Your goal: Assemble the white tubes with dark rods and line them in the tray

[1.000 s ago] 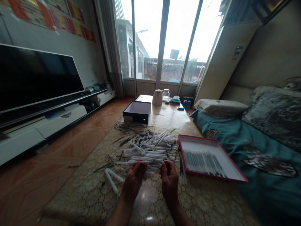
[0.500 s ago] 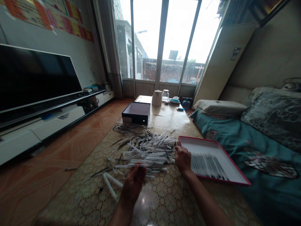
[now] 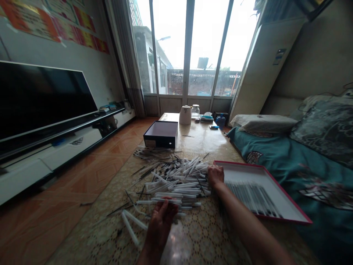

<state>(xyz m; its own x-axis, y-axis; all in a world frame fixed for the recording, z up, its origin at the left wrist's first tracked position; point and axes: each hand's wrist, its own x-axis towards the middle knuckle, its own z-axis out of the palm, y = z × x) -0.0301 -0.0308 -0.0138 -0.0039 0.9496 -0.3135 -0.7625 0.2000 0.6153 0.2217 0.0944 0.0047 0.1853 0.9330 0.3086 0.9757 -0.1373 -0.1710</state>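
Note:
My left hand is closed on a whitish pen barrel, held level at the near edge of a loose pile. White barrels, dark refills and small black parts make up that pile on the patterned tabletop. At the pile's right side, my right hand has its fingers curled together; what they hold, if anything, is hidden. Beside that hand lies a shallow pink-rimmed box lid, where a row of pens with dark insides lies side by side. Two white tubes form a V left of my left hand.
A dark open box stands behind the pile. Farther back are a kettle, a glass jar and a tissue pack. A teal-covered sofa borders the table's right side. A TV cabinet stands to the left.
The view has shifted slightly. My left hand still holds the barrel close to the pile. My right hand stays by the lid's left corner, its fingers curled more tightly in view.

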